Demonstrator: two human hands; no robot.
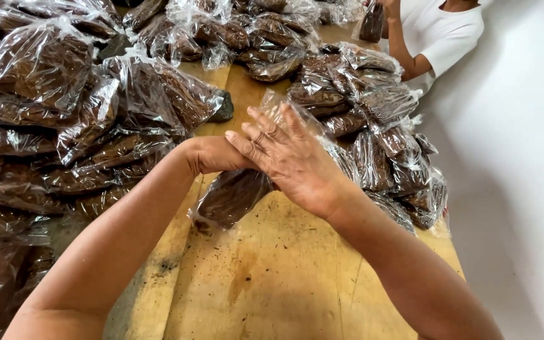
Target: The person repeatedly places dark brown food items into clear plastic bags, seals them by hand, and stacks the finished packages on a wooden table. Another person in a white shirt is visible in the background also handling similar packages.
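Note:
A clear plastic bag filled with dark brown material (231, 196) lies on the wooden table (272, 277) in front of me. My left hand (212, 154) grips the bag's upper end, mostly hidden behind my right hand. My right hand (291, 157) lies over the bag's crinkled open top, fingers spread and pointing up-left, pressing on the plastic. The bag's lower end rests on the table.
Heaps of filled bags are stacked at the left (64, 126), the back (221, 31) and the right (373, 126). Another person in a white shirt (439, 31) works at the far end. A white wall runs along the right.

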